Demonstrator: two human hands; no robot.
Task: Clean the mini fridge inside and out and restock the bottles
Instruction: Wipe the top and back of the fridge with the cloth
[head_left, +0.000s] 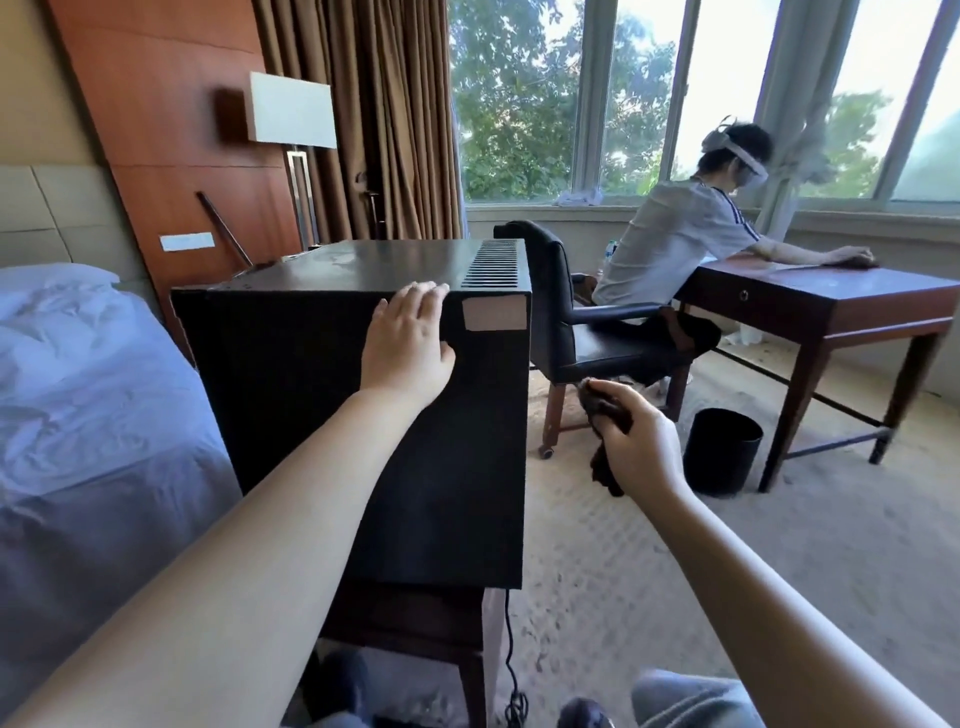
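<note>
The black mini fridge (291, 395) stands on a low wooden stand (415, 618), with a side panel facing me and vent slots along the top at the right. My left hand (408, 338) lies flat over its upper edge, fingers on the top, palm on the side. My right hand (631, 441) hangs in the air to the right of the fridge, clenched around a dark brown cloth (605, 410) whose ends stick out above and below the fist. No bottle shows near the fridge, and its door is out of sight.
A bed with white sheets (83, 395) lies close on the left. A black armchair (571, 322), a person seated at a wooden desk (826, 296), and a black waste bin (722, 449) fill the right. A power cord (511, 670) trails down by the stand.
</note>
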